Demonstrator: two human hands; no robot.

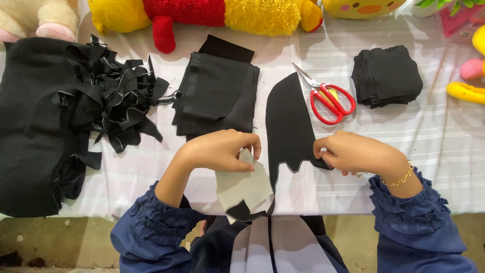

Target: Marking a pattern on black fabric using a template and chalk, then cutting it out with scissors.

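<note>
Black fabric piece (289,126) beside red scissors (329,101)

Plush toys (202,15) along top edge cut off, only lower parts in view. Pink item (462,20) at top right corner cropped, kind unclear. Black cloth (30,126) runs off left edge. Right hand (348,151) fingertips hidden behind black cut piece (288,126).

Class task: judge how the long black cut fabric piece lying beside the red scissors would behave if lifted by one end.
The black fabric piece would probably droop and fold: it lies thin and flat on the striped tablecloth. It looks light, since the right hand pinches its corner with fingertips alone. It is unlikely to roll or slide far, being flat cloth on cloth.
</note>
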